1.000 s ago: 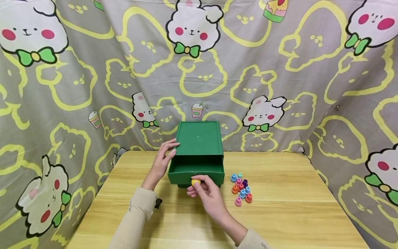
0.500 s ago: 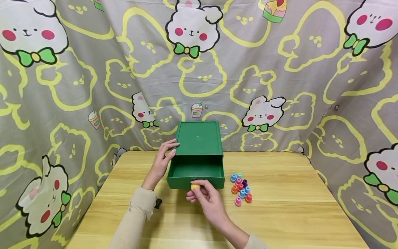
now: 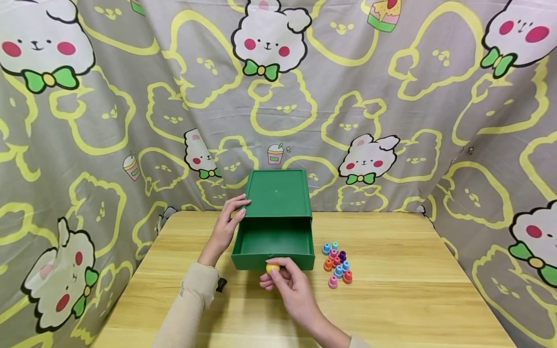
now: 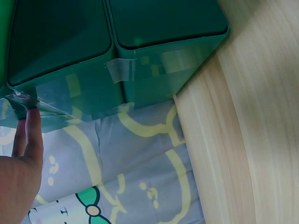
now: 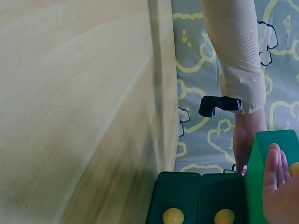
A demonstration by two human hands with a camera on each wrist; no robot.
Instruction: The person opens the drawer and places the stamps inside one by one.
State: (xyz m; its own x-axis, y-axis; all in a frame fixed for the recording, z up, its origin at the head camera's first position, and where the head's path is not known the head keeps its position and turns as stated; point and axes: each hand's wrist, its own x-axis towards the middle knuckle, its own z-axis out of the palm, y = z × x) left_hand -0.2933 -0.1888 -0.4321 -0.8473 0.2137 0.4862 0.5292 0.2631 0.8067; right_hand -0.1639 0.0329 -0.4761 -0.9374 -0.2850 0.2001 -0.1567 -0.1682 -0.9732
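Observation:
A green drawer cabinet (image 3: 276, 193) stands at the back middle of the table. Its top drawer (image 3: 243, 261) is pulled out towards me. My right hand (image 3: 289, 285) pinches that drawer's yellow round knob (image 3: 272, 268) between thumb and fingers; the right wrist view catches the knob (image 5: 294, 169) at its edge. Fairly straight fingers of my left hand (image 3: 224, 226) rest against the cabinet's upper left side. In the left wrist view, my left hand (image 4: 21, 179) touches the cabinet's side (image 4: 77, 95) near clear tape. Two lower drawers with yellow knobs (image 5: 173, 216) look closed in the right wrist view.
Several small stepped plastic pegs (image 3: 337, 261) in blue, pink, orange, red and purple stand right of the cabinet on the wooden table (image 3: 391, 299). A patterned curtain (image 3: 287, 121) hangs behind. A small black camera piece (image 5: 219, 105) sits at my left wrist.
The top drawer has slid further out towards me, with my right hand moving along on its knob. More of the drawer's inside shows. My left hand has stayed in place.

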